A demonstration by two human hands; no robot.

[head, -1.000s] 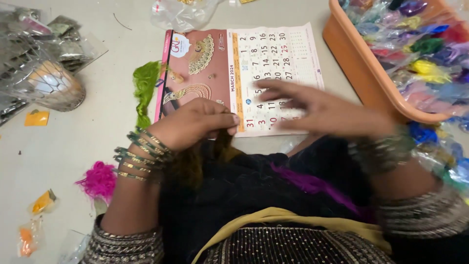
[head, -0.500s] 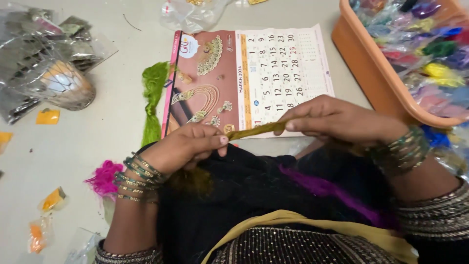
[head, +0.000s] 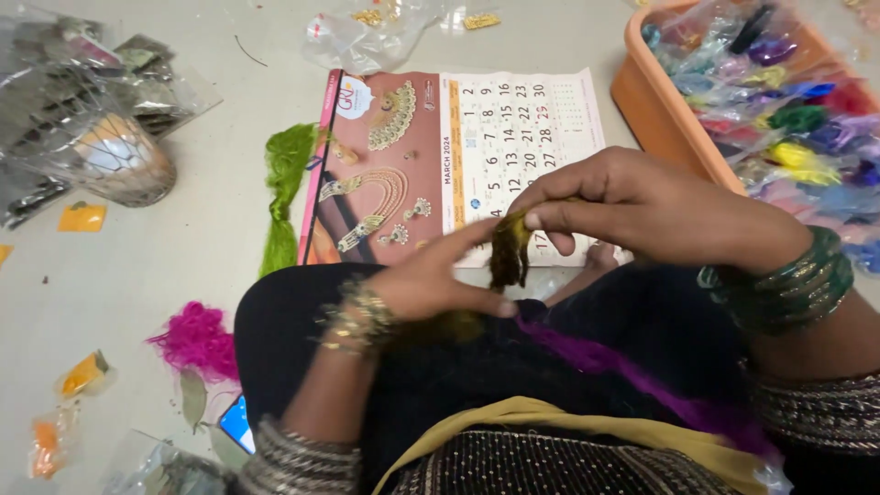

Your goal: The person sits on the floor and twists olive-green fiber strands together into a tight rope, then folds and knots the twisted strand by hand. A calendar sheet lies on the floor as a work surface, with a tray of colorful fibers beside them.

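The olive thread bundle (head: 509, 249), earlier stretched level between the hands, now hangs upright; left hand (head: 431, 284) lies flat against it, fingers apart, right hand (head: 632, 206) pinches its top, over the calendar (head: 458, 156), beside the orange tray (head: 660, 110)

The person wears a plain black cloth garment (head: 550, 367) that covers the lap and fills the middle of the view. Across its lower part runs a mustard-yellow fabric band (head: 568, 426), and below that sits a dark panel stitched with rows of small metallic dots (head: 550, 467). The left hand (head: 431, 284) carries a stack of thin gold-coloured bangles (head: 353, 316) at the wrist. The right hand (head: 642, 206) has a thick stack of dark green bangles with glittering edges (head: 788, 280) at its wrist. Both forearms end in sleeve cuffs worked with silver-grey striped embroidery (head: 298, 458), the right cuff (head: 816, 412) showing the same banding.
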